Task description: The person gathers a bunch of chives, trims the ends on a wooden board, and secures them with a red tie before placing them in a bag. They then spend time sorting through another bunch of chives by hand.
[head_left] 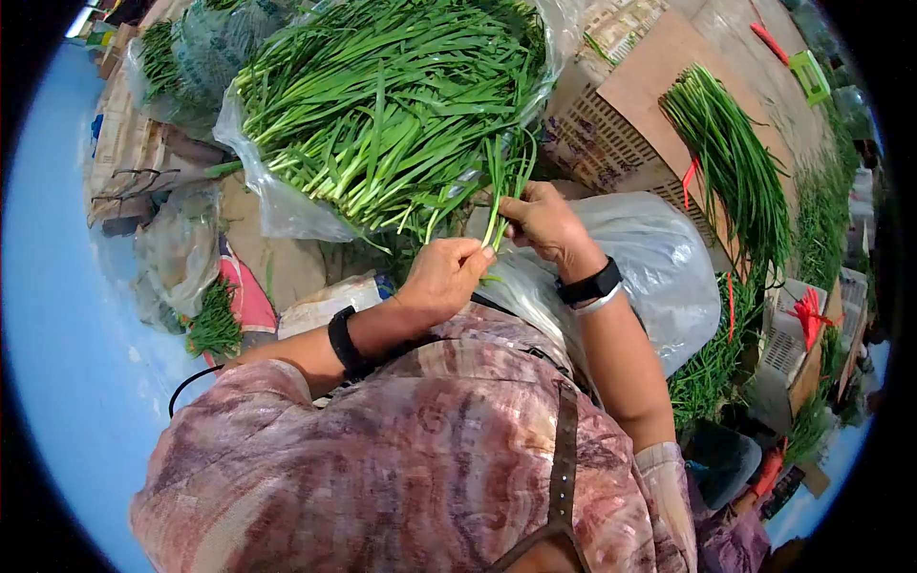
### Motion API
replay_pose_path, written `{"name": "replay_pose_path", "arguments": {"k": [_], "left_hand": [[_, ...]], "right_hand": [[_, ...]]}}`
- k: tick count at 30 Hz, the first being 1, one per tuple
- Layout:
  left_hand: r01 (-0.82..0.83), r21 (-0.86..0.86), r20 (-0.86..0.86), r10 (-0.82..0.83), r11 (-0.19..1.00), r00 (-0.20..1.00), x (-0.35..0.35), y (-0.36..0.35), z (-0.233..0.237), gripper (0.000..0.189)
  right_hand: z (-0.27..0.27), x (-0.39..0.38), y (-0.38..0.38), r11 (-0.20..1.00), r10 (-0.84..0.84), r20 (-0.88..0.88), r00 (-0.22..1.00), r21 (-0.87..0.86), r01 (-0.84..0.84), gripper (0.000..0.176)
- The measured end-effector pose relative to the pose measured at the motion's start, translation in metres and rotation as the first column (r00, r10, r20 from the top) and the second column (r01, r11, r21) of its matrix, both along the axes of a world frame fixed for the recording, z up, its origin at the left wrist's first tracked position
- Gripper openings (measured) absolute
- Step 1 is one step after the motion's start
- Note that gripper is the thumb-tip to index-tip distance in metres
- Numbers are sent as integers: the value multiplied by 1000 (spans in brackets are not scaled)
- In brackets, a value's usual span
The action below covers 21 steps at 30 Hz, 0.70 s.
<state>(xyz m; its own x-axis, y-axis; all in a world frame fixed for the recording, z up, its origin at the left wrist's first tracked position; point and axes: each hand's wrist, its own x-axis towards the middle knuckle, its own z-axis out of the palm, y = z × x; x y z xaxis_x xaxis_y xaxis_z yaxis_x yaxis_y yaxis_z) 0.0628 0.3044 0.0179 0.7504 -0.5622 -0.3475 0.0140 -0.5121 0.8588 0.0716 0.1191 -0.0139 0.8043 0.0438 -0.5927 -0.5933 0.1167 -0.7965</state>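
Note:
A few garlic chives (499,205) stand between my two hands, pale stem ends down and green leaves up. My left hand (445,277) is closed, thumb and finger pinching the stems near their lower ends. Just above and to the right, my right hand (543,222) is also closed, its fingers on the same stems. Beyond both hands lies a large heap of garlic chives (382,115) in an open clear plastic bag (282,205), white stem ends towards me. Clear plastic sheeting (650,272) covers my lap under the right forearm.
On a cardboard sheet (630,76) over a plastic crate (602,134) at the right lies a bundle of chives (731,158). Red ties (810,315) hang farther right. Another filled bag (224,57) stands at the back left, beside a blue wall (57,315). Another person's sleeve (735,544) shows lower right.

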Motion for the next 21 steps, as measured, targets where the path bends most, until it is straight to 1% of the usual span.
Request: {"name": "replay_pose_path", "arguments": {"k": [1,3,4,5,6,8,9,10,11,12,13,15,16,17,18,19,20,21], "left_hand": [[6,-40,131,-1,999,991,1,0,-5,32],[28,-111,384,17,993,923,4,1,-10,30],[55,-33,286,-43,998,957,6,2,-10,31],[88,42,180,-94,995,979,8,2,2,31],[127,112,69,-135,986,988,10,2,8,32],[140,75,52,-144,987,988,11,4,-5,32],[143,59,44,-146,988,988,11,5,-13,33],[100,79,-24,-99,992,995,9,3,-19,35],[118,82,6,-119,990,993,9,0,-16,34],[127,90,39,-131,988,991,9,-3,-10,34],[137,100,74,-145,985,987,12,-3,-4,34],[194,165,45,-204,967,978,17,-1,5,38],[231,188,25,-239,955,971,19,-1,7,39],[98,75,-128,-88,992,988,21,1,2,41],[-51,-16,-290,44,999,956,24,5,-6,43],[-207,-78,-454,150,975,878,28,8,-10,46],[-168,-186,-522,47,968,852,30,7,-2,41],[-231,-171,-625,76,958,777,25,2,6,36]], "right_hand": [[-2,-1,3,1000,-3,12,1000,8,3,12],[-2,-3,6,1000,5,39,999,4,-5,11],[-9,-3,6,1000,24,37,999,13,-24,12],[-7,-2,8,999,45,35,998,21,-45,12],[-3,-1,8,996,18,16,1000,84,-19,12],[8,-1,10,977,-26,-26,999,209,31,14],[5,-1,8,965,-34,-28,999,258,40,15],[-1,-2,3,949,-36,-29,999,311,44,16],[-5,0,1,929,-28,-27,999,368,36,18],[9,1,5,911,-89,-94,992,395,120,18],[11,3,8,944,-41,-48,998,324,54,17],[12,5,9,986,39,32,999,161,-44,18],[6,4,9,981,1,29,1000,193,-7,16],[9,4,8,982,-10,32,999,190,3,13],[15,4,8,982,-24,36,999,189,17,12],[17,4,8,981,-43,39,998,192,35,11],[7,8,7,980,1,61,998,197,-13,11],[7,8,11,982,11,75,997,185,-24,12]]}}
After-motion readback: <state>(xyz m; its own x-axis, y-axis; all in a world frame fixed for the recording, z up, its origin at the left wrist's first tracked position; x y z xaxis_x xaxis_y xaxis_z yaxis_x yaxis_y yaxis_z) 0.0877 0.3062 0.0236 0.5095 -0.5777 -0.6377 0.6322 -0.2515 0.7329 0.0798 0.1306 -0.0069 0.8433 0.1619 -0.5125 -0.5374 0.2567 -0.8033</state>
